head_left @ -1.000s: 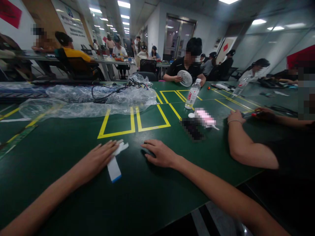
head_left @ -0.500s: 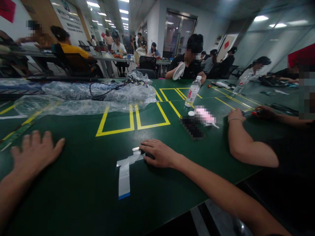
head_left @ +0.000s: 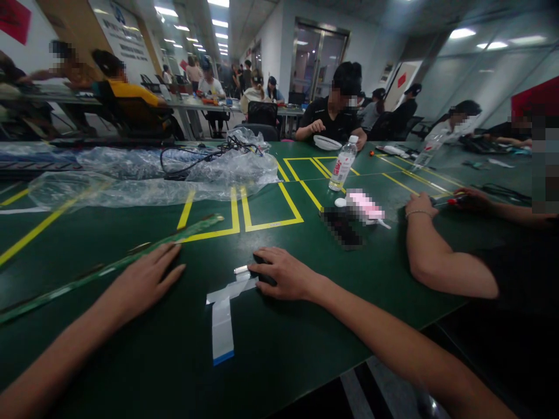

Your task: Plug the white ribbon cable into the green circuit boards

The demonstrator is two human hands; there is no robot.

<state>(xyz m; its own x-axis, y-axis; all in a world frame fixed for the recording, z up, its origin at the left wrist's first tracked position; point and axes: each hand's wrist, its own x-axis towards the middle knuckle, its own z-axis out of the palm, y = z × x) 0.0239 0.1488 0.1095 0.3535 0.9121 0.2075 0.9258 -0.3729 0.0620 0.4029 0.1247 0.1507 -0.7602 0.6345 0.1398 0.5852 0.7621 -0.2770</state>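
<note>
My left hand [head_left: 152,272] lies low over the table with its fingers stretched out and the thumb apart. Its fingertips touch a long, narrow green strip [head_left: 105,270] that looks like a circuit board, slanting across the left side. My right hand [head_left: 283,274] rests on the table, fingers curved over a dark object mostly hidden beneath them. Beside its index fingertip is a small shiny metal piece [head_left: 241,270]. A white flat ribbon cable [head_left: 222,329], folded and blue at its near end, runs from beside these fingers toward me.
Clear plastic wrap [head_left: 209,180] with black cables [head_left: 174,169] covers the back left. A bottle [head_left: 343,164], its cap [head_left: 340,202] and blurred items stand right of centre. A neighbour's arm [head_left: 441,256] rests at right. Yellow tape [head_left: 273,224] marks the green table.
My left hand has moved right, and the green strip now reaches further right along its fingers. The right hand has stayed in place. The person opposite has lowered a white fan to the table.
</note>
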